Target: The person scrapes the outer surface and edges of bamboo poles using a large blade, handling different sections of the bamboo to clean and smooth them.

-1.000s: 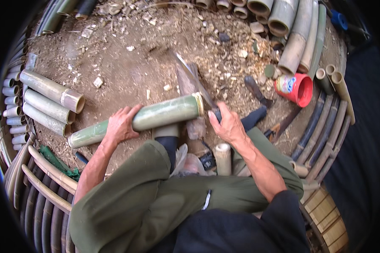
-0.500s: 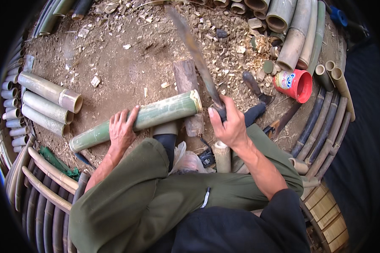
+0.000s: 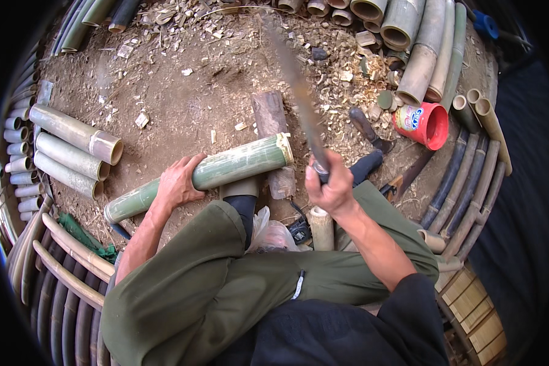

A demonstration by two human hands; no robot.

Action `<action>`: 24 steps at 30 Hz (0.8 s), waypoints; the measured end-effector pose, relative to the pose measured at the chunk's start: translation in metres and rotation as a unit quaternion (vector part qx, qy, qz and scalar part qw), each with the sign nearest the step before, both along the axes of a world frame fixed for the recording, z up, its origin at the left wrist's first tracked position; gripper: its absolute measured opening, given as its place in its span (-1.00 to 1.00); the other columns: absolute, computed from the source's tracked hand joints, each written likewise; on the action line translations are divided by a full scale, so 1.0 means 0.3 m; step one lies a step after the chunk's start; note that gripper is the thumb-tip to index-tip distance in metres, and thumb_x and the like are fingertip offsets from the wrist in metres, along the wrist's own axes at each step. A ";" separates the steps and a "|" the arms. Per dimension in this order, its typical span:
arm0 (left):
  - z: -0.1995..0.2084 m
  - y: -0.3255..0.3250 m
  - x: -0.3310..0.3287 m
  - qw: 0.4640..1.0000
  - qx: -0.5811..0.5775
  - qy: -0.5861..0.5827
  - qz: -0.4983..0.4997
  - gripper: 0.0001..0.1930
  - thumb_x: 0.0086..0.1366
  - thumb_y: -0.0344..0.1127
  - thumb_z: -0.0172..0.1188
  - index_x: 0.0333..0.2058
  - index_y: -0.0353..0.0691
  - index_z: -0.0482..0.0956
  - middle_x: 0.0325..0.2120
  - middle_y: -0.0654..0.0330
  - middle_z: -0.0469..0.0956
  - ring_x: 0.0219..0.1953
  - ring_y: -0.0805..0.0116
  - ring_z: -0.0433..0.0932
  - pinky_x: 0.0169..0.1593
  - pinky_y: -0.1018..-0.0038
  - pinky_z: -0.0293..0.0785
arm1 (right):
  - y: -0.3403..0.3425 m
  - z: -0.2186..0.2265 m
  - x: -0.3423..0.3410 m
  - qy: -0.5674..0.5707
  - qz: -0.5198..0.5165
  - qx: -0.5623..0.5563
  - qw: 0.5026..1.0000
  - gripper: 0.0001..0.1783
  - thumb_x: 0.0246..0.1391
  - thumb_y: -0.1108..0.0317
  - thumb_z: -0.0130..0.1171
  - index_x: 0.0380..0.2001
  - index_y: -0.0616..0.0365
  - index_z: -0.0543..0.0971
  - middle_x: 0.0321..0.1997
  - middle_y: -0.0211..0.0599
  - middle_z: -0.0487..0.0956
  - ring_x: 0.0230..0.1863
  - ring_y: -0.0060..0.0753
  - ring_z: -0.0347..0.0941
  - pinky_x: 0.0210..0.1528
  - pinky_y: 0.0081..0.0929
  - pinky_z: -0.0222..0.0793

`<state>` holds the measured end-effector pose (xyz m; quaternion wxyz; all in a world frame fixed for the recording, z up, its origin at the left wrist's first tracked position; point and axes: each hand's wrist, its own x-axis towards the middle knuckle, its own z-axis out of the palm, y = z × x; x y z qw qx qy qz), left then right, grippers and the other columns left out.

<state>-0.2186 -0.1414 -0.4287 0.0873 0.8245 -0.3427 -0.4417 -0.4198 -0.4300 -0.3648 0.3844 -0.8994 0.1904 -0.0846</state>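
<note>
A thick green bamboo pole section [image 3: 241,162] lies slanted in front of my knees, its right end resting on a dark wooden block [image 3: 268,113]. My left hand [image 3: 180,182] is wrapped over the middle of the bamboo, thumb toward its right end. Pale trimmed wood shows at that right end. In my right hand [image 3: 332,183] is the handle of a long machete [image 3: 297,91], its rusty blade raised and pointing away from me, blurred by motion. The blade is apart from the bamboo, just right of its end.
Wood chips litter the dirt floor [image 3: 183,104]. Cut bamboo tubes [image 3: 73,131] lie at left, with more [image 3: 430,49] at the far right. A red bucket [image 3: 436,125] lies tipped near a dark-handled tool [image 3: 365,125] and a saw [image 3: 412,174]. A short bamboo piece [image 3: 321,229] stands between my legs.
My right hand has shifted slightly right and down, and the machete blade has swung to the right. My left hand has slid a little along the bamboo, its fingers now more wrapped over it.
</note>
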 end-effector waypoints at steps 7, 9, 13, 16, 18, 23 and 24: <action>-0.010 0.040 -0.061 0.990 -0.107 -0.084 0.026 -0.09 -0.28 -0.21 0.52 0.19 -0.07 0.42 -0.04 0.02 0.53 0.05 -0.04 0.51 0.12 0.14 0.46 | -0.015 -0.044 -0.040 0.238 -0.013 0.040 0.970 -0.60 0.23 0.14 0.16 -0.04 0.23 0.45 -0.38 0.21 0.62 -0.31 0.35 0.58 -0.27 0.04 0.51; 0.006 0.068 -0.071 0.987 -0.080 -0.141 -0.009 -0.01 -0.26 -0.19 0.56 0.25 -0.08 0.34 0.07 -0.02 0.43 0.14 -0.06 0.41 0.21 0.09 0.37 | -0.034 -0.046 -0.047 0.133 -0.055 0.017 0.989 -0.55 0.23 0.10 0.17 0.00 0.25 0.49 -0.26 0.21 0.61 -0.24 0.35 0.57 -0.24 0.00 0.51; -0.122 0.348 -0.092 0.947 -0.062 -0.315 0.025 -0.04 -0.29 -0.32 0.47 0.23 -0.11 0.34 -0.05 0.03 0.45 0.09 0.03 0.43 0.22 0.08 0.28 | -0.141 -0.157 -0.136 0.187 -0.108 -0.027 0.976 -0.51 0.22 0.16 0.17 0.07 0.31 0.43 -0.28 0.25 0.60 -0.19 0.33 0.56 -0.18 0.02 0.45; -0.001 0.370 -0.051 0.973 -0.056 -0.204 0.088 -0.13 -0.26 -0.13 0.48 0.15 -0.09 0.40 -0.07 0.03 0.51 0.07 0.00 0.47 0.15 0.07 0.37 | -0.148 -0.262 -0.156 0.198 -0.136 -0.023 0.970 -0.50 0.22 0.23 0.14 0.12 0.32 0.40 -0.19 0.27 0.59 -0.11 0.32 0.54 -0.06 0.01 0.41; 0.035 0.413 -0.052 0.974 -0.071 -0.156 0.146 -0.14 -0.24 0.02 0.47 0.12 -0.07 0.43 -0.06 0.02 0.55 0.07 -0.03 0.52 0.07 0.07 0.47 | -0.105 -0.281 -0.139 0.202 -0.131 -0.021 0.970 -0.45 0.21 0.28 0.13 0.20 0.32 0.35 -0.03 0.26 0.55 0.01 0.31 0.49 0.06 -0.03 0.37; 0.157 0.409 0.113 0.898 -0.154 -0.099 0.400 0.06 -0.12 0.35 0.43 0.26 -0.17 0.29 -0.02 -0.18 0.58 -0.02 -0.06 0.62 0.07 0.08 0.54 | -0.030 -0.463 -0.140 0.154 -0.116 -0.034 0.981 -0.25 0.13 0.33 0.22 0.29 0.44 0.19 0.18 0.30 0.33 0.22 0.32 0.26 0.30 0.02 0.16; 0.129 0.417 0.170 0.868 -0.193 -0.125 0.440 0.07 -0.10 0.37 0.41 0.26 -0.22 0.28 -0.06 -0.18 0.58 -0.06 -0.02 0.63 0.02 0.11 0.58 | -0.010 -0.478 -0.144 0.172 -0.115 -0.057 0.977 -0.23 0.12 0.33 0.23 0.30 0.44 0.17 0.18 0.30 0.31 0.23 0.33 0.24 0.31 0.02 0.15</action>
